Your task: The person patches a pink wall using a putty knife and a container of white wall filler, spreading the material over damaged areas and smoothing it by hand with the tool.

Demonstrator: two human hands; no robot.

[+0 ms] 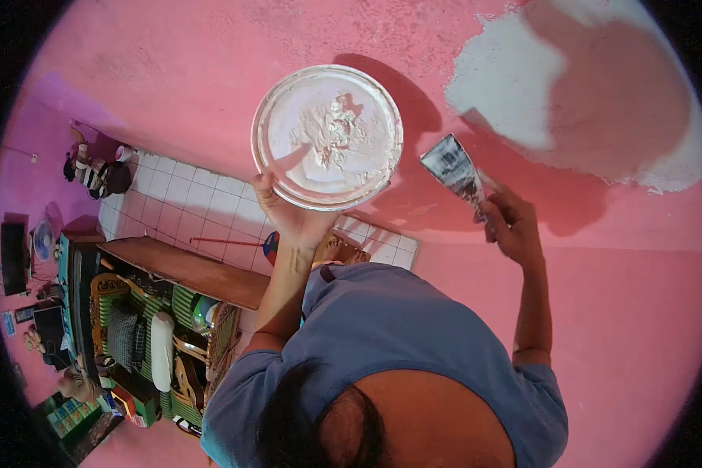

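Observation:
From below, my left hand (295, 221) supports a round white lid (279, 125) with a raised rim, its thumb at the near edge. A ragged mound of off-white putty (337, 129) lies on the lid's middle, with thin smears around it. My right hand (515, 226) is closed around the handle of a putty knife (454, 170). The knife's blade points up and left, smeared with white and dark residue, and is apart from the lid. Above my right hand, an uneven whitish patch (499, 82) covers part of the pink wall (187, 86).
White floor tiles (226, 199) lie below at the left. A brown wooden board (187, 269) stands beside green-striped wooden seating (181, 304). A fan (45, 240) is at the far left, and another person (101, 173) is near the tiles' far end. Shadows fall across the wall patch.

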